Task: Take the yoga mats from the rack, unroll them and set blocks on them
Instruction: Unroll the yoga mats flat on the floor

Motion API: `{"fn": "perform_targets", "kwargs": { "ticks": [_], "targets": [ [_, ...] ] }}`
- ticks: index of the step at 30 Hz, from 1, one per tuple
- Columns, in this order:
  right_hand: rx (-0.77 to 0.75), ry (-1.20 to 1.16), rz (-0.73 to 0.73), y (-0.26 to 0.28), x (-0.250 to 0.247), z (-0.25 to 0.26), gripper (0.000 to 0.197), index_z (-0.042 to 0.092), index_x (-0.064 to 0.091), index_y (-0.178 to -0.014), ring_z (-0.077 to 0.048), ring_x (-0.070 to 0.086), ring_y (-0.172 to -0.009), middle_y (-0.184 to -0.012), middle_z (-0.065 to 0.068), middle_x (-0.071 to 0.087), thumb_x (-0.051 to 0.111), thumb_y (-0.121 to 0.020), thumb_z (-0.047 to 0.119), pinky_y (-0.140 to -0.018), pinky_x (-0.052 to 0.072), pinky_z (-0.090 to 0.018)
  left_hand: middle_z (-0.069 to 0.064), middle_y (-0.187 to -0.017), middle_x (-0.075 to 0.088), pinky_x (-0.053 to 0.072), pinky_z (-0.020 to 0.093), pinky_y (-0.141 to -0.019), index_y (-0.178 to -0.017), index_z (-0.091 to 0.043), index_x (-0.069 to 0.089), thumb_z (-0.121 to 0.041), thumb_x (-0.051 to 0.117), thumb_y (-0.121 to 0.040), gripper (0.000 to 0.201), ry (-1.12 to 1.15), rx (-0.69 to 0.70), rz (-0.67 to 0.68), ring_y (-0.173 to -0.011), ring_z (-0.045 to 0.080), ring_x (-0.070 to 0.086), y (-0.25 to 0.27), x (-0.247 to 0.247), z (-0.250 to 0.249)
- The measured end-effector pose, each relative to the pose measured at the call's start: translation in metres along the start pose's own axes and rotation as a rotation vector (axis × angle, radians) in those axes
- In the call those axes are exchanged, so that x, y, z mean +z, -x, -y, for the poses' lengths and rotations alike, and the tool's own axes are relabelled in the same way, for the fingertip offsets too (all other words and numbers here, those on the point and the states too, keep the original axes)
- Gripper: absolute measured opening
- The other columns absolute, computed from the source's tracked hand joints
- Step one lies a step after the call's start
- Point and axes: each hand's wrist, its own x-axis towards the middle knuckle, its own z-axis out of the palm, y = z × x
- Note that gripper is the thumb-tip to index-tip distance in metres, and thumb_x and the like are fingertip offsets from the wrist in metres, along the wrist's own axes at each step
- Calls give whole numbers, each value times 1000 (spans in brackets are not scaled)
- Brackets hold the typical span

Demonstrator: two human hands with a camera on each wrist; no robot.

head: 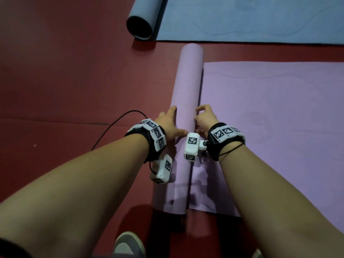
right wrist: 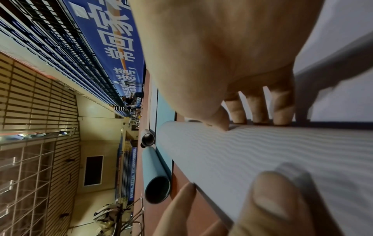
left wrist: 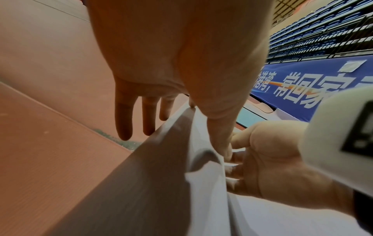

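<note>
Two hands are set apart on the half-rolled purple mat (head: 188,86) on the red floor (head: 74,71): left hand (head: 168,125) flattened against the roll's left side, right hand (head: 205,120) hooked with bent fingers over its right side

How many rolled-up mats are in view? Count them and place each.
3. The purple roll lies between the left hand and right hand; the blue roll beyond it; a greyish roll farther off, in the right wrist view only. Others may be hidden.
</note>
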Motion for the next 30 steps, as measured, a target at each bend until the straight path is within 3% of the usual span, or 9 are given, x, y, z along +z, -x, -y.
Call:
{"fn": "perform_targets", "kwargs": {
  "ticks": [3, 5, 9, 11, 15, 17, 19, 23, 30],
  "targets": [
    [19, -18, 25, 2, 9, -3, 54, 27, 38, -137, -30, 59, -83, -120, -14, 57, 47, -85, 13, -61, 50, -35, 16, -145, 37, 47, 44, -101, -156, -34, 9, -45, 81, -74, 110, -33, -20, -2, -123, 37, 52, 2, -3, 3],
    [39, -11, 51, 3, 15, -5, 77, 21, 28, -149, -28, 56, -76, -118, -15, 58, 54, -77, 28, -60, 46, -36, 15, -144, 37, 49, 44, -100, -155, -39, 11, -41, 82, -71, 110, -56, -20, -15, -121, 37, 53, 2, -6, 6],
    [53, -39, 159, 7, 27, -11, 58, 14, 54, -124, -21, 56, -71, -109, -10, 64, 61, -80, 51, -54, 42, -32, 12, -148, 32, 45, 49, -104, -150, -49, 19, -45, 82, -68, 103, -81, 7, -44, -128, 37, 46, 1, -11, 11],
    [45, -60, 176, 9, 34, -13, 63, 20, 49, -128, -14, 53, -70, -108, -4, 61, 64, -78, 55, -50, 40, -28, 10, -152, 27, 43, 49, -106, -148, -51, 22, -36, 78, -72, 96, -86, 7, -62, -131, 37, 41, 0, -12, 13],
    [-19, -27, 200, 5, 39, -14, 48, 29, 42, -124, -11, 41, -60, -92, -1, 51, 64, -83, 42, -45, 34, -26, 6, -159, 16, 38, 46, -109, -147, -48, 31, -18, 60, -82, 78, -108, -11, -95, -136, 37, 30, -1, -12, 16],
    [-12, -82, 238, 4, 38, -11, 33, 28, 43, -120, -12, 36, -52, -78, -3, 44, 60, -91, 29, -45, 33, -25, 6, -158, 16, 40, 45, -106, -147, -43, 33, -27, 65, -81, 75, -125, -23, -120, -135, 37, 32, -2, -12, 17],
    [-8, -115, 261, 3, 41, -9, 27, 29, 45, -118, -15, 39, -53, -79, -6, 46, 56, -95, 21, -47, 37, -26, 7, -154, 23, 42, 44, -98, -143, -34, 35, -40, 72, -77, 76, -135, -44, -154, -129, 37, 37, -2, -11, 17],
    [-61, -48, 252, 6, 53, -6, 35, 29, 45, -122, -16, 43, -55, -81, -3, 47, 53, -92, 13, -41, 37, -24, 11, -147, 28, 45, 48, -91, -138, -24, 29, -48, 81, -68, 91, -148, -104, -206, -122, 39, 43, -5, -2, 17],
    [-104, -131, 324, 10, 52, -1, 41, 22, 45, -132, -20, 64, -89, -103, -7, 63, 55, -94, 13, -69, 49, -32, 12, -145, 28, 41, 51, -100, -152, -20, 5, -62, 84, -58, 130, -218, -314, -176, -129, 37, 37, -13, -4, 30]
  ]
}}
